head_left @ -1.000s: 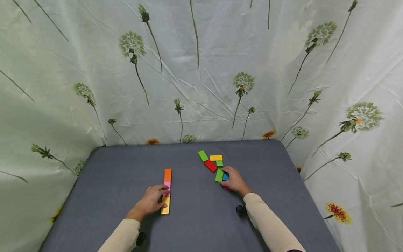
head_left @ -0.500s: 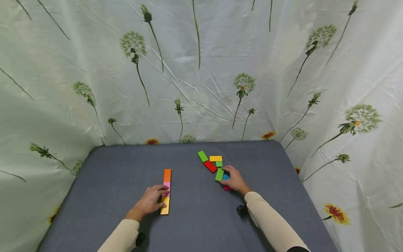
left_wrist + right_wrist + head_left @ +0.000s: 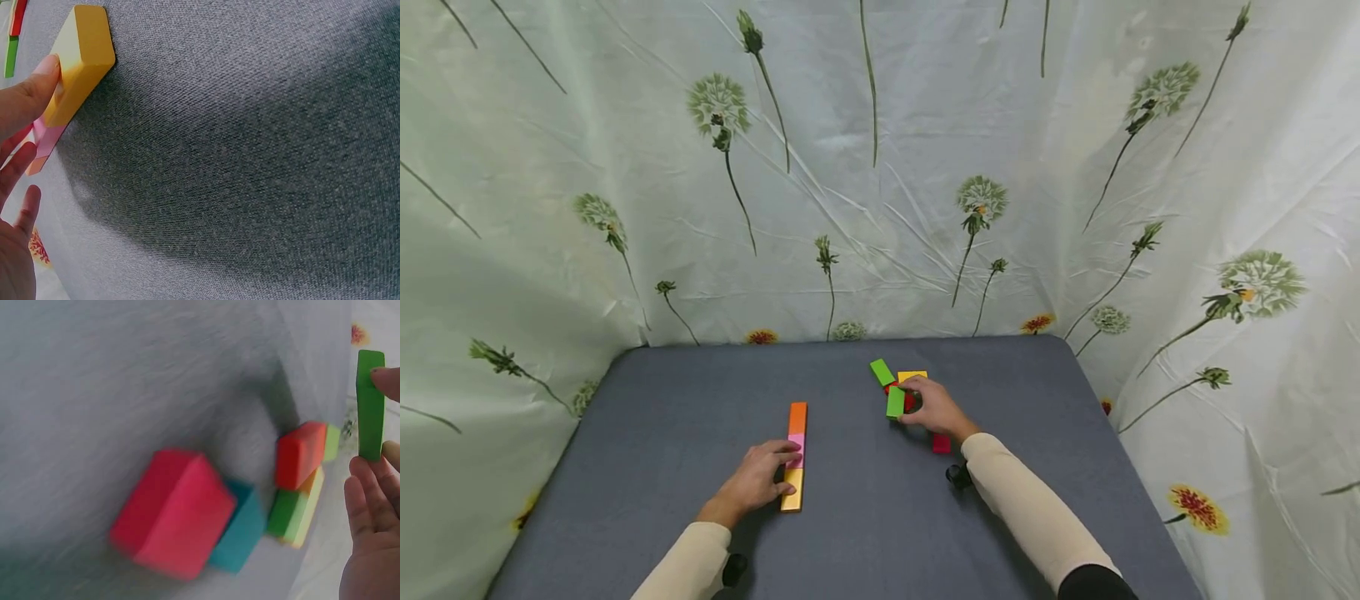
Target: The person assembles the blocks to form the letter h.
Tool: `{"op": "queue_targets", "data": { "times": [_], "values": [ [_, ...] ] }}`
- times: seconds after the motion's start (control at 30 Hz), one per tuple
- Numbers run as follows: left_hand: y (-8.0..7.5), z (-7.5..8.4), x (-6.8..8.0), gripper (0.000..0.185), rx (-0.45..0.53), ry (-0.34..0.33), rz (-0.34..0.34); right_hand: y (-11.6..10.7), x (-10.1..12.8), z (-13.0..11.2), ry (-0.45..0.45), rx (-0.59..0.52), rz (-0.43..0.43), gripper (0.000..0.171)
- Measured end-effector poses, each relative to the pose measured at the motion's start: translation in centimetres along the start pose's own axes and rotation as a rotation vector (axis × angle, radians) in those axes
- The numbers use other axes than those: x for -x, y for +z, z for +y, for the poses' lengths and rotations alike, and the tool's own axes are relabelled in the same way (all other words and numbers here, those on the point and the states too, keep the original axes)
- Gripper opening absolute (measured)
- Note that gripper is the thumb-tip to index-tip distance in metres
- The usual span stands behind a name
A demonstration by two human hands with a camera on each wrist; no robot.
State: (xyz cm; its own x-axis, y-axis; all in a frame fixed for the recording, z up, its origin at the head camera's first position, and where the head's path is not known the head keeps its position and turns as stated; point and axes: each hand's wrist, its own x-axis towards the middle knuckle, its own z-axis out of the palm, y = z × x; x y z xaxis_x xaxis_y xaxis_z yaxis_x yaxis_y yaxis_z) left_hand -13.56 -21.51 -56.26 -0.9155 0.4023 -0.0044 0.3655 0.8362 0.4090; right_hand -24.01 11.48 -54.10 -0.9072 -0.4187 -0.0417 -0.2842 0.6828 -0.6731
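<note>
My right hand [image 3: 934, 407] pinches a green block [image 3: 896, 402] between thumb and fingers. In the right wrist view the held green block [image 3: 370, 406] is up off the table, its narrow side showing. Farther left, an orange block [image 3: 798, 417], a pink block [image 3: 797, 451] and a yellow block [image 3: 792, 490] lie end to end in a straight row. My left hand [image 3: 756, 477] rests on that row, fingers over the pink block and thumb against the yellow one. The left wrist view has the thumb touching the yellow block [image 3: 84, 59], other fingers loosely spread.
Behind the held block lie a green block [image 3: 882, 372], a yellow block [image 3: 913, 376] and a red block [image 3: 910, 403]. A crimson block [image 3: 941, 443] and a teal block [image 3: 240, 531] sit nearer. Flowered cloth [image 3: 880, 208] hangs beyond the grey table [image 3: 700, 392].
My right hand has picked up the green block beside the blue one and carried it leftward and slightly away from me. My left hand stays on the row.
</note>
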Motion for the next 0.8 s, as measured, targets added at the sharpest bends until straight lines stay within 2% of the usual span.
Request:
{"op": "queue_targets", "data": {
  "times": [0.23,0.33,0.5,0.63,0.8],
  "values": [
    [-0.2,-0.2,0.4,0.048,-0.011,-0.013,0.006,1.7,-3.5,-2.9,-0.070,-0.073,-0.079,0.058],
    [-0.3,-0.5,0.5,0.048,-0.018,-0.017,0.008,2.6,-4.7,-3.8,-0.113,-0.074,-0.090,0.058],
    [-0.6,-0.5,0.3,0.048,-0.020,-0.032,0.003,4.2,-6.1,-5.0,-0.135,-0.072,-0.100,0.058],
    [-0.6,-0.4,0.1,0.047,-0.050,-0.002,0.004,5.1,-7.0,-5.8,-0.145,-0.074,-0.099,0.057],
    [-0.3,0.0,-0.1,0.046,-0.069,0.037,-0.011,5.8,-7.9,-6.9,-0.113,-0.047,-0.086,0.057]
  ]
}}
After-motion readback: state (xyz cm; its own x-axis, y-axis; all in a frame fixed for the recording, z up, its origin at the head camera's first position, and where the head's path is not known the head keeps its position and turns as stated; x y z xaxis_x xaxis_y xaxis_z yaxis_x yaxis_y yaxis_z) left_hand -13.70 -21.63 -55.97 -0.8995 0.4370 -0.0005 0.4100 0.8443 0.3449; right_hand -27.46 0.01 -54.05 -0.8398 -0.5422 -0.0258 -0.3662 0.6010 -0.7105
